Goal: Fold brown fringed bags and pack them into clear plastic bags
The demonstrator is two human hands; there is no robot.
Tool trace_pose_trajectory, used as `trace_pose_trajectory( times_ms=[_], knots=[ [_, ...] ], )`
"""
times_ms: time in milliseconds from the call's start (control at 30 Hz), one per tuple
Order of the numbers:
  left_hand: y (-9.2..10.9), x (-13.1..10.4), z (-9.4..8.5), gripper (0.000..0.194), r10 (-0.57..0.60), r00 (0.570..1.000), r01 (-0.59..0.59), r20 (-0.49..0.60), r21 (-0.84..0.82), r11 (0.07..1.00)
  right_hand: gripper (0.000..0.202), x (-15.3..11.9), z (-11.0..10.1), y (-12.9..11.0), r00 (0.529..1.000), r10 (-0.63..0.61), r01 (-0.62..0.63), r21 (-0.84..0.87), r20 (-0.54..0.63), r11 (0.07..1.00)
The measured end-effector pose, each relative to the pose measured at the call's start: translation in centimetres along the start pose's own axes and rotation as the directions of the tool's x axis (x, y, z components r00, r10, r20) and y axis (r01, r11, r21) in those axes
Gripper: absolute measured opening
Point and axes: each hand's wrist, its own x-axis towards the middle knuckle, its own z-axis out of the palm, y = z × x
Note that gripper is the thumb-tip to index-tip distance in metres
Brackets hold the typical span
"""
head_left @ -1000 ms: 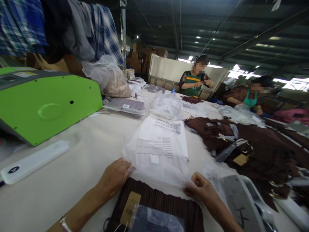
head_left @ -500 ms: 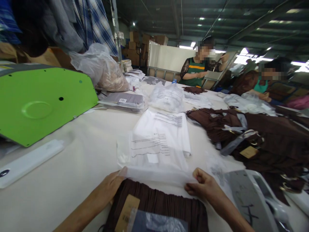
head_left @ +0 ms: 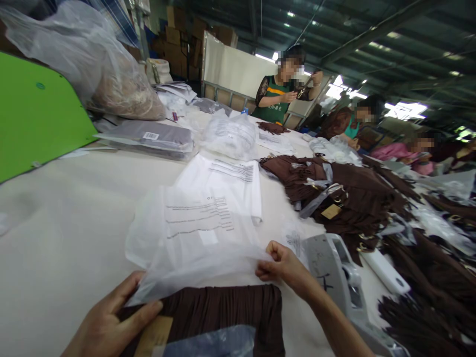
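The right hand [head_left: 277, 263] pinches the near edge of one printed plastic bag [head_left: 193, 233]; the left hand [head_left: 115, 315] has thumb and forefinger spread, grip unclear, touching one brown garment [head_left: 223, 307] before it. Beyond, one flat bag [head_left: 188, 145] holds gray cloth [head_left: 128, 136].

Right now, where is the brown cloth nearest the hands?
The brown cloth lies at the bottom centre of the head view, just nearer than the translucent bag, with the left hand at its left edge.

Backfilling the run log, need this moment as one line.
left hand: thumb over brown garment | right hand: pinching edge of printed translucent bag | bag: mostly beyond garment
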Motion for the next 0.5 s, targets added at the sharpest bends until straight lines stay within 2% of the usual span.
trace_pose_trajectory(
  times_ms=[133,267,333,400,500],
  knots=[
    [1.7,-1.0,-0.6,0.046,-0.051,0.999,0.052,0.011,-0.063,0.997,0.043,-1.0,-0.8,0.7,0.999,0.044,-0.043,-0.133,0.000,0.990],
    [1.0,-0.6,-0.8,0.049,-0.064,0.998,0.066,0.028,-0.051,0.997,0.038,-3.3,-1.3,2.4,0.999,0.024,-0.029,-0.125,-0.042,0.992],
    [0.4,-0.2,-0.8,0.050,-0.062,0.992,0.067,0.106,-0.045,0.997,0.038,-4.8,-1.1,3.5,0.992,-0.076,0.056,-0.198,-0.096,0.979],
    [0.2,-0.2,-0.9,0.049,-0.088,0.977,0.097,0.194,-0.038,0.995,0.040,-6.4,-0.7,4.6,0.961,-0.211,0.138,-0.351,-0.181,0.926],
    [1.3,-1.2,-1.2,0.047,-0.151,0.964,0.151,0.218,0.017,0.988,0.041,-8.7,0.3,5.9,0.906,-0.333,0.157,-0.524,-0.261,0.837]
  ],
)
